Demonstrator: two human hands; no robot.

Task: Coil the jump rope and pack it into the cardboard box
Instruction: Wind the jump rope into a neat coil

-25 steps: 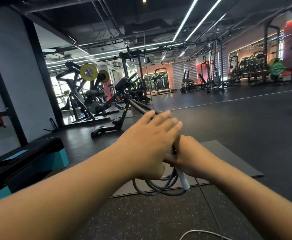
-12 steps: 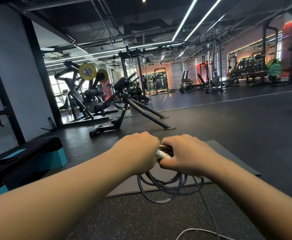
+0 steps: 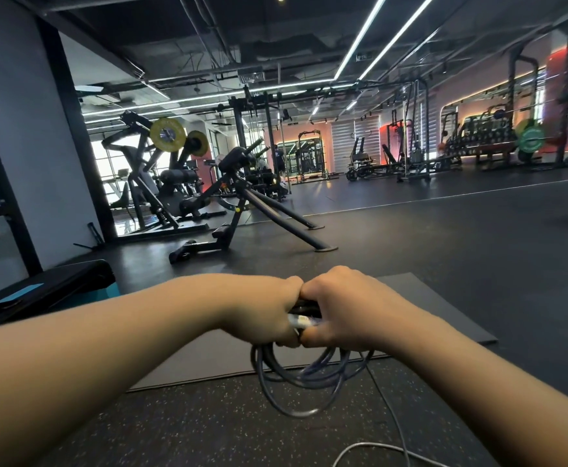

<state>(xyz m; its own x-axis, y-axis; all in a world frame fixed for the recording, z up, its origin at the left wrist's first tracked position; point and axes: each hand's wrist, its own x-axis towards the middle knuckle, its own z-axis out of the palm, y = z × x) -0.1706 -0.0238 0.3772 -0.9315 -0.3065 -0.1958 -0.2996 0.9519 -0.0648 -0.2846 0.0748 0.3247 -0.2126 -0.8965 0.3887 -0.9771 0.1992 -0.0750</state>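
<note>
Both my hands are clenched side by side, knuckles touching, around a bundled jump rope [image 3: 303,382]. My left hand [image 3: 262,315] and my right hand [image 3: 343,311] grip the top of the bundle, where a white handle [image 3: 301,321] shows between them. Several grey loops hang below my fists, and a loose strand trails down to the floor at lower right, ending in a pale length [image 3: 370,449]. No cardboard box is in view.
A dark exercise mat [image 3: 427,308] lies on the speckled rubber floor under my hands. A black and teal step platform [image 3: 50,288] stands at left. A black angled bench frame [image 3: 242,210] and weight machines [image 3: 161,170] stand behind, with open floor to the right.
My left hand went from flat over the right hand to a fist beside it. Both hands dropped lower, and the hanging loops grew larger and more numerous.
</note>
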